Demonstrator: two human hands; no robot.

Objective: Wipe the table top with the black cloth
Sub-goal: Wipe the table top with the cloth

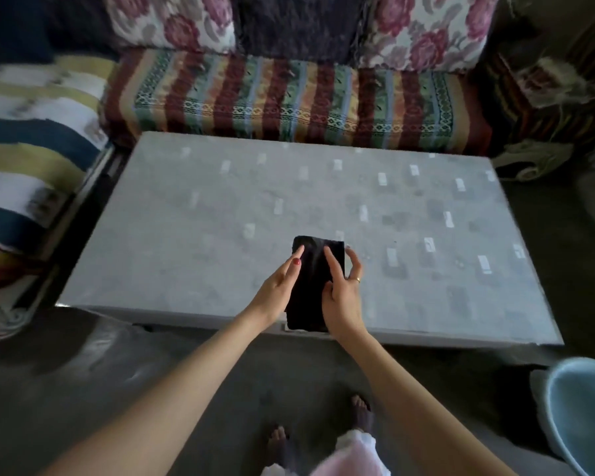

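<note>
**Head view: black cloth held over the near edge of the bench**

Head camera looks down on a low grey bench [220,207] with a mottled top and small pale rectangles scattered across it. A black cloth [315,286], folded into a long narrow strip, is held between both hands at the near edge, roughly in the middle of that edge. Its far end lies over the bench top and its near end hangs just past the edge.

The cloth's left side is gripped by the left hand [279,286], with the index finger stretched along the fabric and a red-painted thumbnail showing. The right side is pinched by the right hand [344,297]: index finger laid out over the cloth, thumb tucked against it, the other fingers curled loosely beside the strip. A ring can be seen on that hand. Whether the cloth is pressed flat on the surface or held slightly above it can't be told from this angle.

Beyond the far edge, a striped, patterned sofa seat [289,97] is seen, with floral cushions [172,22] and a dark fuzzy one behind it. A broad-striped blanket [31,132] in white, yellow and navy is spread at the left. A light blue basin [584,413] sits on the floor at the near right, well apart from the bench. Bare feet [361,410] are visible on the grey floor below the arms.
</note>
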